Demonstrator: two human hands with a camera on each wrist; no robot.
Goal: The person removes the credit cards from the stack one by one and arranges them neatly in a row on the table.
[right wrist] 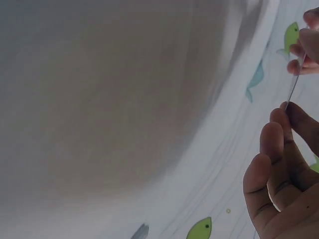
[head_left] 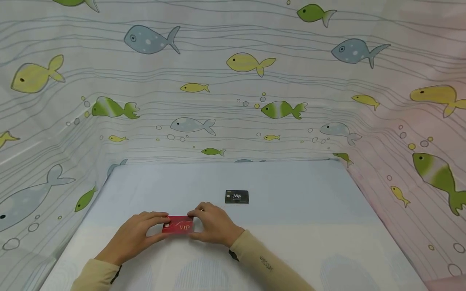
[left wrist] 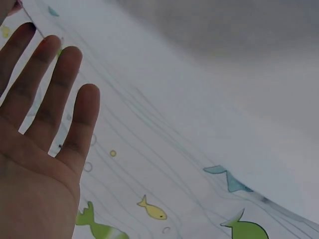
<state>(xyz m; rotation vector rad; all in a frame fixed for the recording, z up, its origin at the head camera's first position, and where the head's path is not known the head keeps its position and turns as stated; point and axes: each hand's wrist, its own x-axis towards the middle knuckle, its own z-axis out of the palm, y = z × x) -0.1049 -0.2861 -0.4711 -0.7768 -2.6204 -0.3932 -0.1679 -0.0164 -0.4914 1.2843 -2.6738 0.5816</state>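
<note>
Between both hands a red card (head_left: 177, 224) marked VIP is held by its short sides, its printed face toward the head camera. My left hand (head_left: 137, 233) pinches the left end between thumb and fingers. At the right end, my right hand (head_left: 214, 224) grips the card's edge with thumb and fingertips. In the right wrist view the card (right wrist: 295, 85) shows edge-on as a thin line between the fingertips of both hands. A black card (head_left: 237, 197) marked Vip lies flat on the table, beyond the right hand and apart from it.
The white table (head_left: 291, 246) has a straight far edge. Behind it and on both sides hangs a sheet (head_left: 225, 101) printed with fish and wavy lines. Beige sleeves (head_left: 269, 262) cover both forearms.
</note>
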